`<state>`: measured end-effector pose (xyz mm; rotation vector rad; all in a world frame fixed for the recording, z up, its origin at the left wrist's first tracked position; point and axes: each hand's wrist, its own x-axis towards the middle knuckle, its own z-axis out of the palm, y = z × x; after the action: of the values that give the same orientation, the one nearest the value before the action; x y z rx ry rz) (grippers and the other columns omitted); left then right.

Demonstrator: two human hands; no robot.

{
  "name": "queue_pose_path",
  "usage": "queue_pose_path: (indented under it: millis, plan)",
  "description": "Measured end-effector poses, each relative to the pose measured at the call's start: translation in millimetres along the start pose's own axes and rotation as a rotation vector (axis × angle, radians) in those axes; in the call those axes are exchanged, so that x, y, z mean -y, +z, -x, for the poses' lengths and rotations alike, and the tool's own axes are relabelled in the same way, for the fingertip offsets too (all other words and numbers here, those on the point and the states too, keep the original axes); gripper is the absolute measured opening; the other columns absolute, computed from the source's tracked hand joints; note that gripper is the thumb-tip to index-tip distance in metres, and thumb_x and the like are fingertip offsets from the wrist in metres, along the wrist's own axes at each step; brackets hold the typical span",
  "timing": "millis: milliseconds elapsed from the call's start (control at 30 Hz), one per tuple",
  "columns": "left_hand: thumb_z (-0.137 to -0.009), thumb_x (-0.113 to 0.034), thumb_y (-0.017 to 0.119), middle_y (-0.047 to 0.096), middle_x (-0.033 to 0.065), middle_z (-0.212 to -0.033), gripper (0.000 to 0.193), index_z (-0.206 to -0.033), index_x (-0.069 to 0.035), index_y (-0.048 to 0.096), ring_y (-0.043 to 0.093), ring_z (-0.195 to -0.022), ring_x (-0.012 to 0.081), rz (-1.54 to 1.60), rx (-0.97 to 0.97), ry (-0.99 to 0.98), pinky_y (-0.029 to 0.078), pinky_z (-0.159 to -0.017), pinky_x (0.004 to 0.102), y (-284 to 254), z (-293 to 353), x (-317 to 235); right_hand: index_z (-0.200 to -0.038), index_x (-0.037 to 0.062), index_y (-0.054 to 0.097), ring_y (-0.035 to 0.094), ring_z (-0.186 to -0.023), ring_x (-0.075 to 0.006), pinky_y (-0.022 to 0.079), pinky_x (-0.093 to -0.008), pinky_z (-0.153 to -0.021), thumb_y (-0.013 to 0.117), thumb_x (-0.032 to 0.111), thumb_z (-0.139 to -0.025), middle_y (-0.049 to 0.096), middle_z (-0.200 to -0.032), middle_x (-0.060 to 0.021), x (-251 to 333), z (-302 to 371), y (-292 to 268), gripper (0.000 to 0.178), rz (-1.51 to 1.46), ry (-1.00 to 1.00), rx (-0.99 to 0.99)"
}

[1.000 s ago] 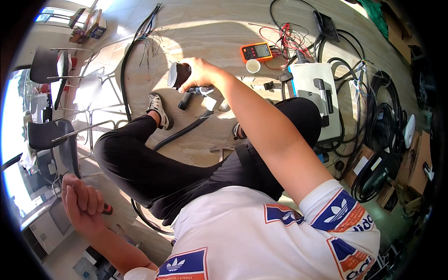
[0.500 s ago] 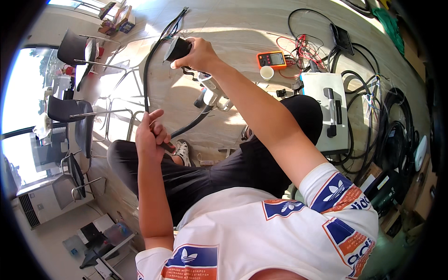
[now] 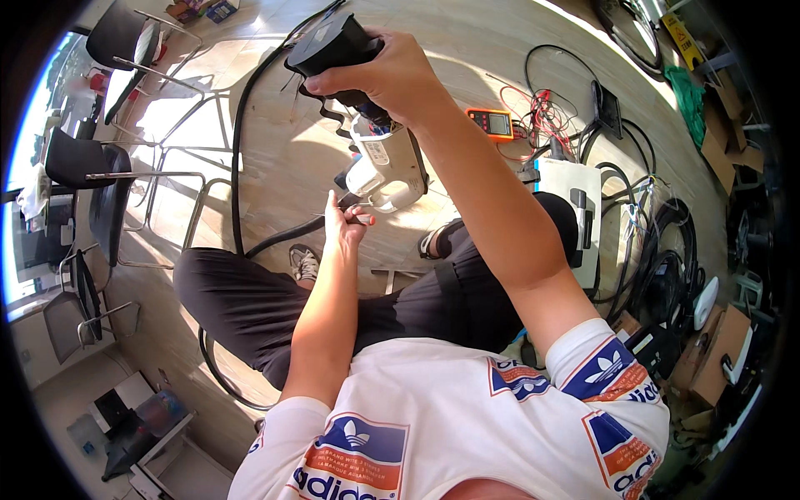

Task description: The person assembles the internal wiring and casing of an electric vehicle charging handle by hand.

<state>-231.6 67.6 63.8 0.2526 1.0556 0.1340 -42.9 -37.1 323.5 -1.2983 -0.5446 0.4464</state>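
Observation:
My right hand [image 3: 398, 77] grips the black head of a charging-gun-like plug [image 3: 333, 46], raised in front of me. Below that head hangs its white plastic housing [image 3: 392, 162], with coloured wires showing at the joint. A thick black cable [image 3: 287, 237] leads from the lower end of the housing and loops to the left. My left hand [image 3: 343, 227] is closed around a screwdriver [image 3: 364, 220] with a red and dark handle, just under the housing. Its thumb points up toward the housing; whether it touches it, I cannot tell.
An orange multimeter [image 3: 490, 124] with tangled red and black leads [image 3: 543, 117] lies beyond my right forearm. By my right knee stands a white case [image 3: 590, 187] with a black handle. Coiled black cables [image 3: 667, 267] are at right, chairs [image 3: 87, 167] at left.
My right hand has lifted the plug head closer, with the housing rising too. My left hand has shifted right with the screwdriver, away from the cable to below the housing. The paper cup has gone from sight.

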Motion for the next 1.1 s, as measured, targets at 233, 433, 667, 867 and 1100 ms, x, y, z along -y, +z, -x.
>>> queue_pose_path:
  millis: [233, 433, 667, 867, 1100]
  plan:
    - [-0.100, -0.038, 0.059, 0.032, -0.0031, -0.048, 0.039, -0.075, -0.010, 0.052, 0.038, -0.048, 0.0135, 0.129, 0.213, 0.237, 0.039, -0.053, 0.0304, 28, 29, -50, -0.106, -0.0016, 0.068, 0.069, -0.089, -0.0185, 0.055, -0.0323, -0.083, 0.089, 0.015, -0.065, 0.070, -0.096, -0.0100, 39, 17, -68, 0.049, -0.045, -0.015, -0.003]
    - [-0.100, -0.030, 0.062, 0.039, -0.0029, -0.056, 0.030, -0.093, -0.001, 0.061, 0.031, -0.047, 0.0078, 0.105, 0.259, 0.390, 0.037, -0.049, 0.0253, 48, 51, -99, -0.114, -0.0001, 0.066, 0.066, -0.096, -0.0198, 0.053, -0.0332, -0.089, 0.085, 0.013, -0.065, 0.069, -0.102, -0.0084, 52, 51, -86, 0.054, 0.103, -0.077, -0.069]
    - [-0.099, -0.018, 0.063, 0.043, -0.0040, -0.066, 0.020, -0.095, 0.001, 0.060, 0.032, -0.051, 0.0055, -0.059, 0.296, 0.714, 0.035, -0.054, 0.0249, 74, 117, -145, -0.128, -0.0041, 0.053, 0.064, -0.108, -0.0387, 0.056, -0.0467, -0.093, 0.074, 0.031, -0.073, 0.061, -0.120, -0.0183, 16, 54, -115, 0.069, -0.143, -0.160, -0.062]
    - [-0.100, -0.020, 0.063, 0.041, -0.0042, -0.060, 0.034, -0.113, 0.012, 0.064, 0.029, -0.051, 0.0056, -0.181, 0.327, 0.836, 0.034, -0.054, 0.0248, 94, 136, -152, -0.135, 0.0001, 0.046, 0.058, -0.115, -0.0451, 0.048, -0.0522, -0.104, 0.080, 0.029, -0.070, 0.051, -0.130, -0.0176, 0, 66, -116, 0.079, -0.389, -0.179, -0.125]
    - [-0.100, -0.021, 0.063, 0.050, -0.0022, -0.071, 0.035, -0.117, 0.010, 0.062, 0.030, -0.054, 0.0048, -0.099, 0.414, 0.667, 0.034, -0.055, 0.0240, 90, 99, -145, -0.131, -0.0010, 0.050, 0.065, -0.110, -0.0340, 0.051, -0.0471, -0.101, 0.079, 0.027, -0.077, 0.064, -0.119, -0.0180, 35, 68, -97, 0.068, 0.037, -0.339, -0.154]
